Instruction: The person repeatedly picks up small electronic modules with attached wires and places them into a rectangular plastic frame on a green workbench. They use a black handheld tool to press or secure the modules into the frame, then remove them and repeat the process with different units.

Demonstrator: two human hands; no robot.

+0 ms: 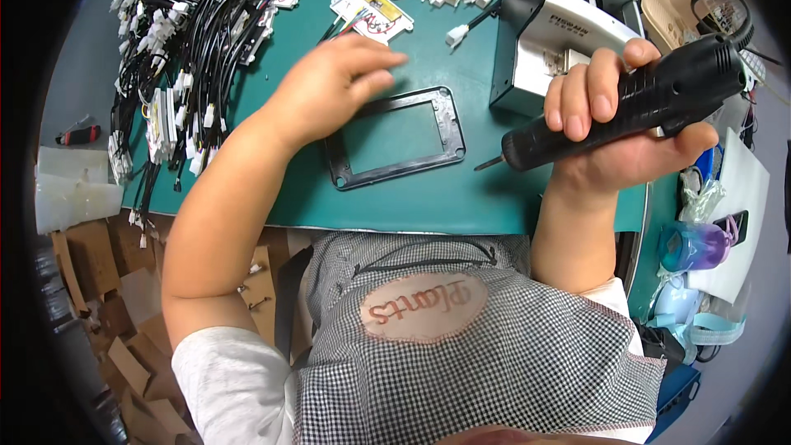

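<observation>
Black rectangular plastic frame with a hollow centre (pixel 402 168) lies flat on the green worktop (pixel 375 211), directly in front of the wearer, btwn the two hands. Long axis runs L–R, R end slanting a bit away from the body; short sides run roughly near–far.

Left hand (pixel 334 78) is the nearer one: it's over the far L part of the frame, so from it the frame lies toward the body & to the R. Fingers are blurry, thumb & forefinger apart w/ a gap, nothing visibly pinched; can't tell what's under the palm, or if it touches the frame. Just beyond its fingers: white rectangular board with a yellow patch and coloured wires (pixel 399 25); its wires run down toward the hand, contact unclear.

Right hand (pixel 604 97) is well apart, off the frame's R side, fingers wrapped round a black cylindrical electric screwdriver (pixel 647 99), thumb sticking out away from the grip. Bit points L & slightly toward the body; tip shows just beside the frame's near R corner, not over it. Height above worktop: can't tell. Key relation, I'd say: bit tip vs that corner. Tool lies nearly sideways, approx. along the frame's long axis, not upright over it.
</observation>
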